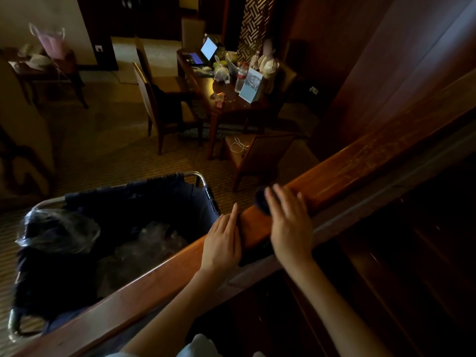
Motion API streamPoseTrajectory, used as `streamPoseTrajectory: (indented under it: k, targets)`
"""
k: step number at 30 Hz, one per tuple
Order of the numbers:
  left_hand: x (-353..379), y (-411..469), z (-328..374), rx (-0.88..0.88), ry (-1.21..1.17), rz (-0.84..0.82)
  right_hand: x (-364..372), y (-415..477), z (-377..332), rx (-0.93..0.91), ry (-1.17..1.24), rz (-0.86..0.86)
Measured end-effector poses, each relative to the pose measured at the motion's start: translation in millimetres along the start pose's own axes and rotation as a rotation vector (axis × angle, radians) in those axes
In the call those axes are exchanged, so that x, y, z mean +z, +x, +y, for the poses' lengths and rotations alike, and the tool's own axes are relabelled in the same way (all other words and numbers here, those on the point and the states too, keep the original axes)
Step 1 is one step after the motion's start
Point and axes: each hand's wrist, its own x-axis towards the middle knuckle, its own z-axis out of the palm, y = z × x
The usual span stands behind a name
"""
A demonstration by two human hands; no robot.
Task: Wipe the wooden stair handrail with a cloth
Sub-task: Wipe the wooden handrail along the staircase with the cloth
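Closest to the camera, two bare forearms reached forward over the handrail [154, 278]. The left hand [221, 244] rested flat on the rail's top and outer edge, fingers straight and close together, holding nothing. Just beside it, the right hand [288, 224] lay palm-down on the rail with its fingers straight and somewhat spread, blurred at the tips, pressing on a dark cloth [260, 203]. The cloth showed as a bunched lump past the fingertips. A dark patch between the two hands may have been more of it, though the dim light made that hard to tell.

The wiping looked to be under way rather than finished. Above the cloth, the long stretch of rail rising to the right carried pale streaks and probably awaited wiping. The lower stretch toward the left looked smoother, but whether it had been wiped could not be told.

Beyond the rail stood a cart [203, 180] with a dark bag and crumpled plastic. Farther off were a chair [154, 99] and a cluttered table [226, 104].
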Motion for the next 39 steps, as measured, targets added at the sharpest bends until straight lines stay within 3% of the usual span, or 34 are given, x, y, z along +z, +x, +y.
streamPoseTrajectory:
  k: [2,4,8,10,12,15,18,20,23,25,27,31,33,39]
  targets:
    - [-2,-1,3,0.003,0.015,0.001,-9,32,20,0.145,-0.053,0.036]
    - [-3,0,5,0.01,0.018,0.009,-7,60,17,0.205,-0.078,-0.045]
    - [-5,0,7,0.009,0.012,0.012,8,30,-29,-0.06,-0.036,-0.212]
    - [-4,1,5,0.023,0.003,0.01,3,-4,-29,-0.112,0.022,-0.158]
    - [-4,0,5,0.02,-0.003,0.013,-9,-14,-6,-0.047,0.05,-0.082]
    - [-4,0,5,0.023,-0.002,0.021,-30,24,36,0.197,-0.002,0.043]
    - [-4,0,6,0.015,-0.002,0.021,-29,81,47,0.335,-0.061,0.043]
    - [-4,0,7,0.011,0.004,0.024,-15,83,19,0.216,-0.02,-0.035]
    - [-3,0,7,0.016,0.012,0.032,7,19,-26,-0.032,0.011,-0.136]
    - [-3,0,6,0.022,0.008,0.03,3,-13,-24,-0.08,0.073,-0.089]
    - [-3,-1,5,0.02,0.001,0.025,-7,-11,0,-0.033,0.059,-0.036]
    - [-3,0,6,0.019,0.002,0.035,-32,59,57,0.292,-0.007,0.101]
    - [-2,0,6,0.023,-0.004,0.033,-30,86,61,0.34,-0.025,0.108]
    - [1,2,2,0.036,0.01,0.033,7,-5,-21,-0.019,0.091,-0.004]
